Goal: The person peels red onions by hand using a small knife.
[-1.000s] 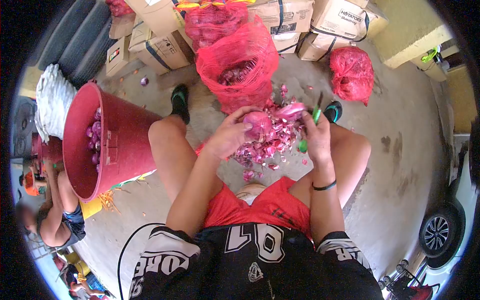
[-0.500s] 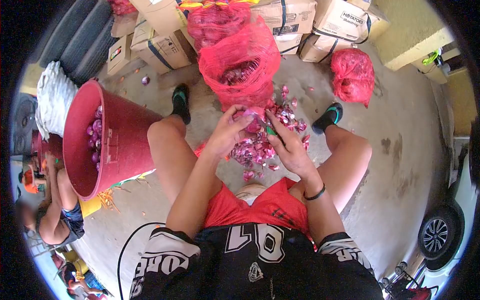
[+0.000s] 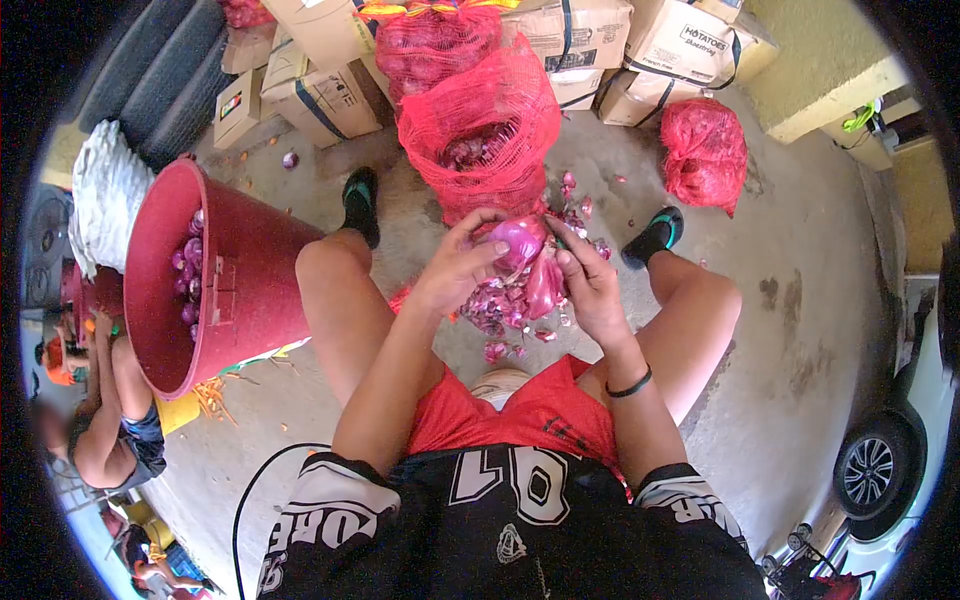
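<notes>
Between my raised hands is a red onion (image 3: 519, 241), partly peeled and shiny purple. My left hand (image 3: 452, 268) is closed around its left side. A loose flap of onion skin (image 3: 545, 288) hangs beside the onion, next to my right fingers. My right hand (image 3: 594, 293) is closed on what looks like a small knife (image 3: 557, 243); only a bit of green shows, and the blade is hidden. Below both hands, a heap of onion skins (image 3: 488, 306) covers the floor. Just beyond stands an opened red mesh sack (image 3: 480, 185) with onions inside.
To the left, a large red tub (image 3: 255, 290) leans with peeled onions (image 3: 188, 262) inside. Cardboard boxes (image 3: 335, 100) and a full mesh sack (image 3: 435, 55) line the back. Another red sack (image 3: 703, 150) lies right. A person (image 3: 115, 420) sits at far left.
The onion has turned and shows more bare purple surface. A strip of skin now hangs down from it, and my right hand has shifted slightly right and down.
</notes>
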{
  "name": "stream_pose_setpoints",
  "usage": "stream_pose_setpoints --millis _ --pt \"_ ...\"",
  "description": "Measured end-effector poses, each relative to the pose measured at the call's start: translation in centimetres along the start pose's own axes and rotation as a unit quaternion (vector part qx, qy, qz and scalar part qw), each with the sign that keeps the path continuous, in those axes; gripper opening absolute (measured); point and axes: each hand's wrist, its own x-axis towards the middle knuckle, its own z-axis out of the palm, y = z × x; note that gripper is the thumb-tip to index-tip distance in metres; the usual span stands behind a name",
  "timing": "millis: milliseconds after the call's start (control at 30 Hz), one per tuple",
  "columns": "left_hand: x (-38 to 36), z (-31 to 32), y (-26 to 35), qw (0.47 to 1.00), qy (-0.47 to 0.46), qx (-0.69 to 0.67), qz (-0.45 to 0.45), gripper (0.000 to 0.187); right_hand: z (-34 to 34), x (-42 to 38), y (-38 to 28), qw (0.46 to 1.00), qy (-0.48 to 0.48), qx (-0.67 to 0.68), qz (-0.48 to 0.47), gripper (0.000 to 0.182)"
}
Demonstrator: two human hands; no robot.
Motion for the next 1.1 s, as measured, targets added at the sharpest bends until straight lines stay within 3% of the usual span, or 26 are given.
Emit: stream_pose_setpoints --millis 167,267,433,533,633,733,767,867,967,1100 --pt "-0.2 0.3 0.4 0.999 -0.017 -0.031 0.014 0.047 -2.2 0.2 -0.2 0.979 0.033 0.153 0.13 0.041" --pt "-0.1 0.9 0.9 0.997 -0.004 -0.074 0.024 0.045 -2.5 0.3 0.7 0.976 0.093 0.182 0.082 0.043" --pt "0.4 0.2 0.0 0.991 0.02 -0.119 0.059 0.039 -3.0 0.4 -0.8 0.96 0.147 0.215 0.103 0.045" --pt "0.6 0.1 -0.1 0.991 0.042 -0.113 0.061 0.036 -3.5 -0.2 -0.1 0.967 0.114 0.191 0.128 0.047" --pt "0.6 0.3 -0.1 0.99 0.042 -0.119 0.066 0.039 -3.0 -0.5 2.0 0.993 0.044 -0.006 0.113 0.043" --pt "0.6 0.4 0.0 0.993 0.035 -0.103 0.055 0.042 -1.6 -0.4 2.1 0.977 0.023 -0.199 0.074 0.037" --pt "0.6 0.5 0.0 0.993 0.028 -0.1 0.054 0.043 -1.8 -0.7 1.2 0.98 0.015 -0.155 0.122 0.03" --pt "0.6 1.0 -0.4 0.994 0.021 -0.091 0.054 0.045 -1.2 -0.2 -0.4 0.971 0.02 -0.199 0.129 0.029" --pt "0.8 1.1 -1.3 0.995 0.039 -0.078 0.055 0.046 0.4 -0.3 -0.1 0.983 0.083 -0.139 0.084 0.024" --pt "0.7 1.5 -1.7 0.997 0.053 -0.046 0.039 0.046 1.4 0.2 0.0 0.974 0.135 -0.182 -0.029 0.023"
